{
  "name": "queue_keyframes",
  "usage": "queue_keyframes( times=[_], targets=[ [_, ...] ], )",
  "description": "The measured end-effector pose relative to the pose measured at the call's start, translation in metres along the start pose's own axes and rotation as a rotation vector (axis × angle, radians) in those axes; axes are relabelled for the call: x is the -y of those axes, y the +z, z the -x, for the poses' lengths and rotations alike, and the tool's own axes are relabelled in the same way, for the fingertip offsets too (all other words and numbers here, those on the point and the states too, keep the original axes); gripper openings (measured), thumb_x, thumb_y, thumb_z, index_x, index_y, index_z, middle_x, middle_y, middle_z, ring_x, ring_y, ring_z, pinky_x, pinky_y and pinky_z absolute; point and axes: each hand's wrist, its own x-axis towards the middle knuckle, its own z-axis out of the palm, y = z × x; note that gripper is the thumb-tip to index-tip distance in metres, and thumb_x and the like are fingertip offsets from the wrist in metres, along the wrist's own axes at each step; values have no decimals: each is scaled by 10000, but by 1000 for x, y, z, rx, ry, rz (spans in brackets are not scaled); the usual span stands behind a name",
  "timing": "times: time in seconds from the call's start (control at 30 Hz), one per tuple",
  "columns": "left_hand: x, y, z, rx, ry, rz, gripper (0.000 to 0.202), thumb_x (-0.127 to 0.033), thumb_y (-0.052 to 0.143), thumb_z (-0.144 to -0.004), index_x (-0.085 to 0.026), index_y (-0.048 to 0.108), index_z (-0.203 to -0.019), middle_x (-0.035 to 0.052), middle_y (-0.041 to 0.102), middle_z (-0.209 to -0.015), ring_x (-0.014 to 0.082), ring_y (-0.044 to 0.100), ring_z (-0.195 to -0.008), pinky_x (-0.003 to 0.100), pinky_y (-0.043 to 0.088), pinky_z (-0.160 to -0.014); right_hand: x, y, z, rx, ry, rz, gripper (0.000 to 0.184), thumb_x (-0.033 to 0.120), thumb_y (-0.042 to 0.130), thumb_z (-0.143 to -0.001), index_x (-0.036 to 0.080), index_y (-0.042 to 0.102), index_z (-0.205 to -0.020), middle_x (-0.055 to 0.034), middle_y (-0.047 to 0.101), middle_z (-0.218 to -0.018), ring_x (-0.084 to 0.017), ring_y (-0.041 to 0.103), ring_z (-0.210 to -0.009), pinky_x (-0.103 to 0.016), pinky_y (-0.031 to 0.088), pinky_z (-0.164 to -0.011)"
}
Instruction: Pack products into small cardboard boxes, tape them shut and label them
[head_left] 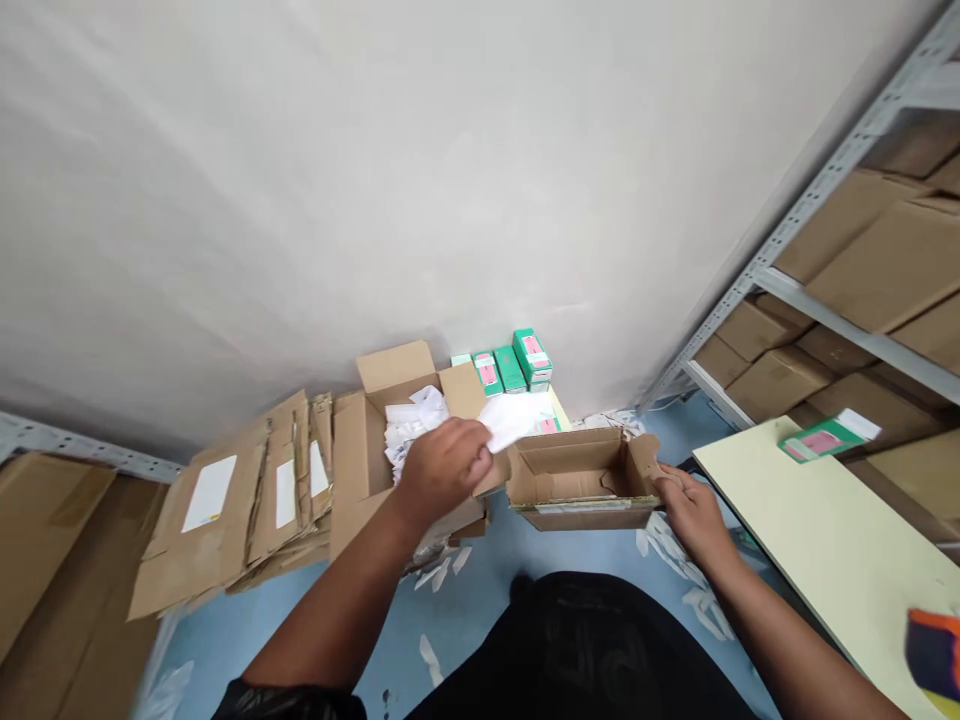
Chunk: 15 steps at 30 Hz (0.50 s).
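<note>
My left hand [444, 465] is closed on a white sheet of paper [514, 415], pinching its near end. Just left of it stands an open cardboard box [349, 455] with crumpled white paper [412, 420] inside. My right hand [691, 510] grips the right end of a small open cardboard carton [581, 515], fingers over its edge. The carton hangs above the floor, and no contents show in it. Behind the paper, several green boxes [510, 370] with pink labels stand against the wall.
Flattened cardboard [217, 500] is stacked at the left. A pale tabletop [832, 530] at the right carries a green-and-pink box [825, 437]. Metal shelving [840, 310] with cartons stands at the far right. Paper scraps [442, 573] lie on the blue floor [487, 600].
</note>
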Motion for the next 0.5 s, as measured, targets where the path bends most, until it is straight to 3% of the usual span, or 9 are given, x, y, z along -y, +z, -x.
queue_keyframes(
  times=[0.1,0.17,0.3,0.4,0.5],
  targets=[
    [-38,31,-8,107,271,119,221,-169,531,-943,-215,702,-1076,86,747,-1062,219,688,-1014,366,553,-900,5,-5,8,-11,-14,-31,453,468,558,-794,158,788,-1030,-87,786,-1110,-335,686,-1096,-427,500,-996],
    [-56,51,-14,214,329,167,250,-162,521,-963,-214,700,-1129,102,742,-1135,242,676,-1092,421,542,-952,4,-13,12,-25,-8,-49,444,462,556,-802,168,787,-1041,-77,787,-1105,-329,689,-1080,-414,507,-975],
    [-74,77,-25,369,328,263,331,-150,536,-949,-238,690,-1228,109,707,-1284,290,586,-1293,548,446,-1098,-12,-39,17,-102,23,-42,433,453,583,-792,186,789,-1062,-55,793,-1084,-327,688,-1081,-393,514,-956],
    [-88,84,-35,348,313,398,359,-145,524,-942,-252,685,-1245,86,716,-1277,256,590,-1297,518,443,-1129,-33,-65,19,-153,66,-108,449,455,576,-795,164,785,-1065,-64,797,-1038,-314,703,-1021,-373,539,-892],
    [-115,93,-48,293,265,451,355,-182,518,-957,-238,674,-1270,103,707,-1288,249,619,-1256,493,488,-1099,-54,-93,21,-171,107,-184,444,458,562,-805,157,784,-1046,-67,797,-1009,-303,708,-973,-350,553,-824]
  ],
)
